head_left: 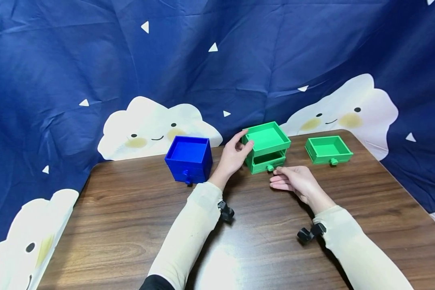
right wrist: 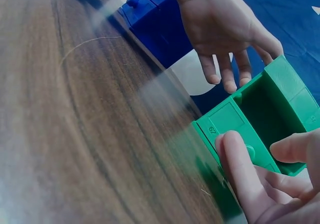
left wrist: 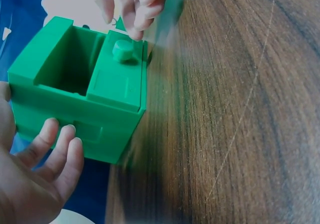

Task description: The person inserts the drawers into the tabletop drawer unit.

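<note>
A small green two-level drawer cabinet [head_left: 268,139] stands at the back of the table, with a tray-like top. Its lower drawer [head_left: 268,161] sits in the bottom slot, its round knob [left wrist: 123,50] facing front; the upper slot is vacant. My left hand [head_left: 233,155] rests against the cabinet's left side, fingertips on the wall and thumb near the top edge. Just in front of the knob is my right hand [head_left: 293,181], thumb and fingers apart, grasping nothing visible. A separate green drawer [head_left: 328,149] lies on the table to the right.
A blue drawer cabinet [head_left: 188,159] with knobs on its front stands left of the green one. Behind the wooden table [head_left: 130,225] hangs a dark blue cloth [head_left: 188,60] with cloud prints. Each sleeve carries a black wrist camera [head_left: 226,212].
</note>
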The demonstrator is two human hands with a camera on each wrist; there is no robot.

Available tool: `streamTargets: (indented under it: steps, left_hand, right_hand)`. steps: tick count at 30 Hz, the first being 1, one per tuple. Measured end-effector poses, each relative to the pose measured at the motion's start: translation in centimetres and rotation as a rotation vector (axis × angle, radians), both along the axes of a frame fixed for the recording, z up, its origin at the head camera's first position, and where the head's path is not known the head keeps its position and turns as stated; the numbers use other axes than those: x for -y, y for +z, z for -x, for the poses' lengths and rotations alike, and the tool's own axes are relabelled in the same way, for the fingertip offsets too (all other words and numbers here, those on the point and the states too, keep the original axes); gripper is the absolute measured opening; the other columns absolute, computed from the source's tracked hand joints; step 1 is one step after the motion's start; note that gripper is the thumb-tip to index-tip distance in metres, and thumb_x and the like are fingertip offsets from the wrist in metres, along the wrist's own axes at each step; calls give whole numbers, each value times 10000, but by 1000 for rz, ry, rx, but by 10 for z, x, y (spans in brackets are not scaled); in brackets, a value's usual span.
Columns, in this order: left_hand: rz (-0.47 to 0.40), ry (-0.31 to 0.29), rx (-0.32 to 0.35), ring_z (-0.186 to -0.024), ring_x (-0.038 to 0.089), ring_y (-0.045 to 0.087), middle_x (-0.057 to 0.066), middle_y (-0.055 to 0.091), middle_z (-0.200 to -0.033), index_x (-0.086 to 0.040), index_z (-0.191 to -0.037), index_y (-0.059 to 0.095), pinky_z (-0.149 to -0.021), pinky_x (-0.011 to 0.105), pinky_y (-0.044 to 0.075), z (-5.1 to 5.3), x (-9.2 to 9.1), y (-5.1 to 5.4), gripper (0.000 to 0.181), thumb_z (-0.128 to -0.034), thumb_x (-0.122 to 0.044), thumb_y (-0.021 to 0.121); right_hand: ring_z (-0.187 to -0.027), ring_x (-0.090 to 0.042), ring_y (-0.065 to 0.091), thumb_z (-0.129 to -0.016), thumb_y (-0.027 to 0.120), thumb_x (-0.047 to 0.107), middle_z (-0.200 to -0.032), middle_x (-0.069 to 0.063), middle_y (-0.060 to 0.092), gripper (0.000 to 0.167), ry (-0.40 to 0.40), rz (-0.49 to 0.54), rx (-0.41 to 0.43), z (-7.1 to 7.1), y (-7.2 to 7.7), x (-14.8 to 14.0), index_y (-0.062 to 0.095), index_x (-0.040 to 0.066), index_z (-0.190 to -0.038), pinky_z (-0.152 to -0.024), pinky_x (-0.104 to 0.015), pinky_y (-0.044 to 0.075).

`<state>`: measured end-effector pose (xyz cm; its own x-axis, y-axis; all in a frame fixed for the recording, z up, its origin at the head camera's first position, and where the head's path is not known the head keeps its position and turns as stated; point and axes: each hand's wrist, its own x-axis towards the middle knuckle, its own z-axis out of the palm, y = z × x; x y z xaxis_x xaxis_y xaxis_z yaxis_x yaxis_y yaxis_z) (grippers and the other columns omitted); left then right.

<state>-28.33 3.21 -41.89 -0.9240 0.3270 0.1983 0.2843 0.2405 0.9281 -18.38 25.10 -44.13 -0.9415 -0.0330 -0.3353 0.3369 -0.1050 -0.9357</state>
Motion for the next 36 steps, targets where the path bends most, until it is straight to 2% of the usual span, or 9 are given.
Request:
streamTargets:
  steps: [8, 14, 22, 30, 36]
  left_hand:
    - [14, 1, 3, -777, 95, 505, -50, 541, -862, -242, -1583, 559, -727, 229, 438, 0, 0, 1, 524, -1080, -343, 664]
    - [13, -7, 9, -775, 93, 502, -51, 542, -865, -249, -1588, 553, -726, 229, 436, 0, 0, 1, 524, -1084, -344, 659]
    - [12, -7, 15, -760, 94, 504, -57, 547, -855, -258, -1589, 552, -715, 232, 441, 0, -1, 0, 523, -1085, -349, 658]
    - [9, -7, 12, -766, 95, 503, -45, 549, -862, -259, -1591, 550, -719, 232, 442, 0, -2, 0, 522, -1087, -346, 656]
    - [7, 9, 13, -770, 89, 501, -55, 544, -861, -254, -1584, 559, -725, 225, 438, 1, -2, -1, 520, -1083, -344, 662]
  right_hand:
    - [-776, -136, 813, -1133, 526, 137, -858, -50, 813, 460, -13, -61, -53, -6, 0, -3, 509, -243, -1391, -799, -315, 665]
    - [-774, -124, 805, -1135, 506, 121, -881, -47, 812, 465, -33, -147, -116, -12, 3, -7, 503, -256, -1407, -794, -319, 667]
    - [-767, -87, 793, -1118, 536, 124, -913, -63, 808, 450, -60, -284, -167, -17, 5, -10, 550, -223, -1404, -782, -297, 665]
    - [-743, -60, 778, -1110, 576, 136, -919, -99, 806, 414, -93, -435, -252, -21, 2, -19, 611, -211, -1333, -737, -281, 662]
    - [-724, -36, 767, -1109, 583, 123, -933, -123, 810, 400, -107, -474, -290, -22, -1, -28, 619, -215, -1320, -720, -260, 656]
